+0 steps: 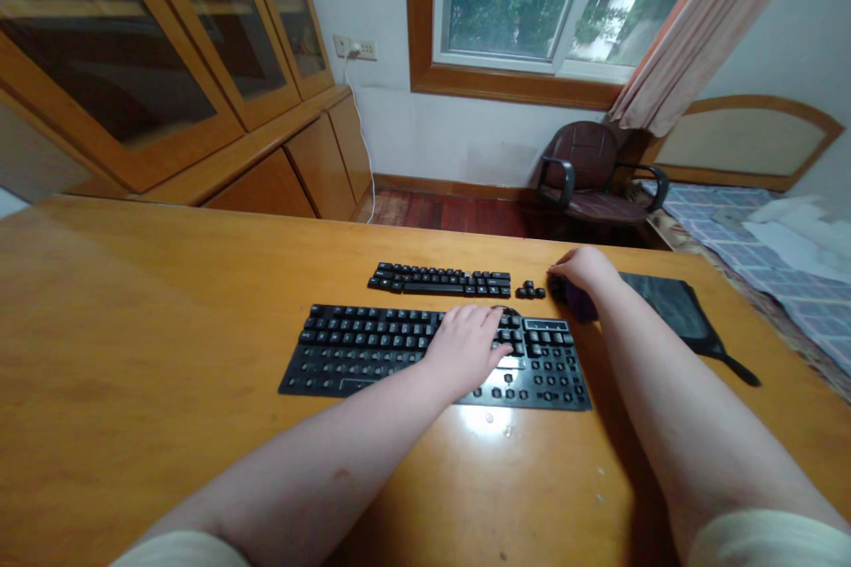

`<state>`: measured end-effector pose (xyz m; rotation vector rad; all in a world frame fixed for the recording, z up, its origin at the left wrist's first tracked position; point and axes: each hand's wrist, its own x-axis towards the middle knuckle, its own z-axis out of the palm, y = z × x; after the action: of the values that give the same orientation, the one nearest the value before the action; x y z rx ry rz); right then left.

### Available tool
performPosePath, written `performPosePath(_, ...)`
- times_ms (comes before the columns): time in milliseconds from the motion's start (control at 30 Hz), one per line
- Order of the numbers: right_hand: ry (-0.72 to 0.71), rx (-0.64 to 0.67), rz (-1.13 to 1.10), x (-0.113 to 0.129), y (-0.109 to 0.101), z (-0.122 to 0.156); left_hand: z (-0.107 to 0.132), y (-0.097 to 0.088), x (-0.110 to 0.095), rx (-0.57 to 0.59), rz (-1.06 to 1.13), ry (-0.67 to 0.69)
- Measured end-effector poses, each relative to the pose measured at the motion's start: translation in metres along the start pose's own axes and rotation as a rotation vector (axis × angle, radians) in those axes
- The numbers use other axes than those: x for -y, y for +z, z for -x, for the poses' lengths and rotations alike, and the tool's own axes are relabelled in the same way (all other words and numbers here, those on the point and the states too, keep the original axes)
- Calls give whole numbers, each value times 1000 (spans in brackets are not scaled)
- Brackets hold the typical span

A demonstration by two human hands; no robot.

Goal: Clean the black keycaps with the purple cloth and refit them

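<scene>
A black keyboard lies on the wooden desk, with several keycaps gone from its lower rows and right side. My left hand rests on its right-middle part, fingers curled over a black ring-shaped tool. A row of loose black keycaps lies behind the keyboard, and a small cluster of keycaps sits beside the row. My right hand reaches just right of that cluster, fingers pinched together; what they hold is too small to name. A purple thing shows under its wrist.
A black pouch lies flat at the desk's right. Beyond the desk stand a brown office chair, wooden glass-door cabinets on the left, a window with a curtain, and a bed on the right.
</scene>
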<state>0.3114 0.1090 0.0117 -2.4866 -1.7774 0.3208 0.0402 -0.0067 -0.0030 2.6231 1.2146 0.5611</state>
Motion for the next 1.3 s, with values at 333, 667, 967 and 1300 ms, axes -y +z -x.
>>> performPosePath(333, -24, -49, -467, 23, -37, 101, 2, -5, -3, -102, 116, 49)
performPosePath(667, -335, -220, -851, 47, 28, 188, 6, -4, -1, -350, 381, 261)
performPosePath(967, -507, -366, -912, 38, 29, 179, 5, -5, -1, -465, 467, 231)
performPosePath(1300, -461, -443, -1031, 44, 42, 176, 1, -6, 0, -433, 562, 172)
